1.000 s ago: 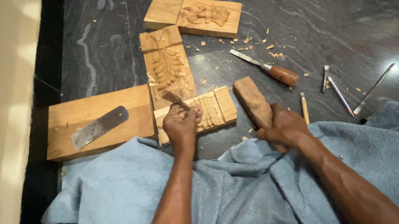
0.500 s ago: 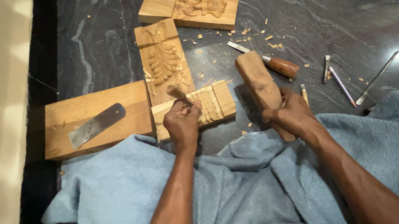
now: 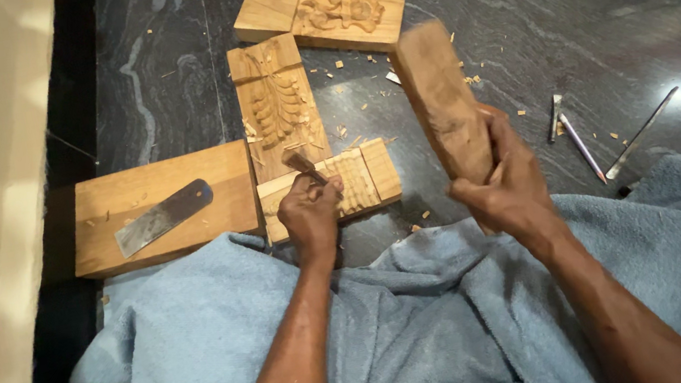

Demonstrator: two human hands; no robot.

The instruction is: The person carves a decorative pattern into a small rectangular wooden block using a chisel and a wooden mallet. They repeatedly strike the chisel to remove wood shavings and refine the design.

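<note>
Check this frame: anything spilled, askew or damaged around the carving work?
Only small things. Wood chips lie scattered on the dark floor around the carved blocks, and loose metal tools lie at odd angles beside the right hand. Nothing looks broken; the left hand holds a chisel on the small block.

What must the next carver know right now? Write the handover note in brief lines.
Left hand: gripping a wooden-handled chisel, tip on the small ribbed wooden panel.
Right hand: holding a long wooden mallet block raised above the dark marble floor.
Nearby: leaf-carved upright panel, figure-carved panel, flat metal blade on a plain board, thin metal tools to the right.
Done: ribs partly cut, chips scattered.
Left: the panel's plain ends look uncarved.
</note>
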